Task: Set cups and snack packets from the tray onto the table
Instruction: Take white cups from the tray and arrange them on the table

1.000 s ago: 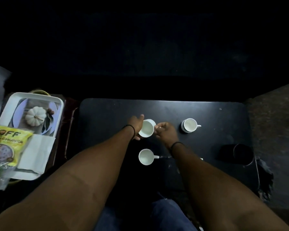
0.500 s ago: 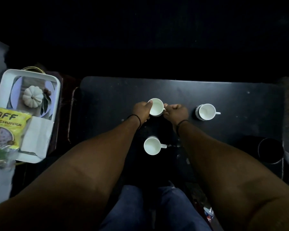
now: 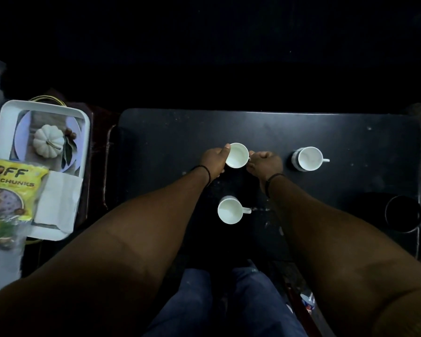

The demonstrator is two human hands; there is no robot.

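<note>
A white cup is near the middle of the black table. My left hand grips its left side and my right hand pinches its handle on the right. Whether the cup rests on the table or is just above it, I cannot tell. A second white cup stands closer to me, its handle pointing right. A third white cup stands to the right. On the left, a white tray holds a yellow snack packet at its near end.
The tray also carries a small white pumpkin on a plate and a folded white napkin. A dark round container sits at the table's right front edge. My knees in blue jeans are below the table's near edge.
Both hands have carried the held cup farther from me, away from the near cup. The view has also shifted, so the table sits differently in frame.
</note>
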